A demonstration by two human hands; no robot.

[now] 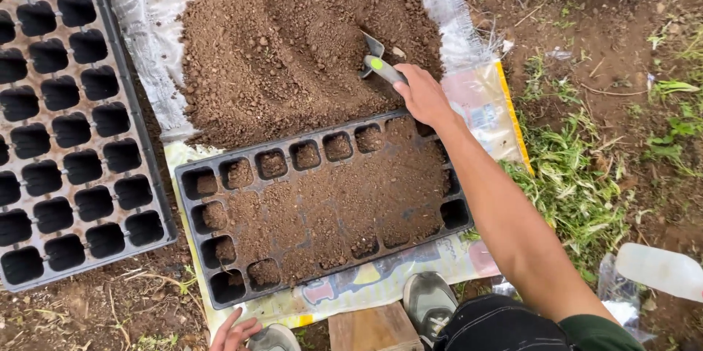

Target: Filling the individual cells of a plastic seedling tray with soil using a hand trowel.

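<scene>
Soil half-fills the black seed tray; right hand grips trowel.

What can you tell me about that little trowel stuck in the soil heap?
The small hand trowel with a grey metal blade and grey-and-green handle is tilted, its blade tip dug into the brown soil heap. The right hand is closed around the handle's lower end. Soil hides part of the blade.

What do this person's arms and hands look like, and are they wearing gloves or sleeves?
No gloves: both the right hand and the left hand are bare. The right forearm is bare too, with a dark green sleeve starting only near the shoulder. No watch, ring or bracelet shows. Of the left hand only the fingers appear at the frame's bottom edge.
</scene>
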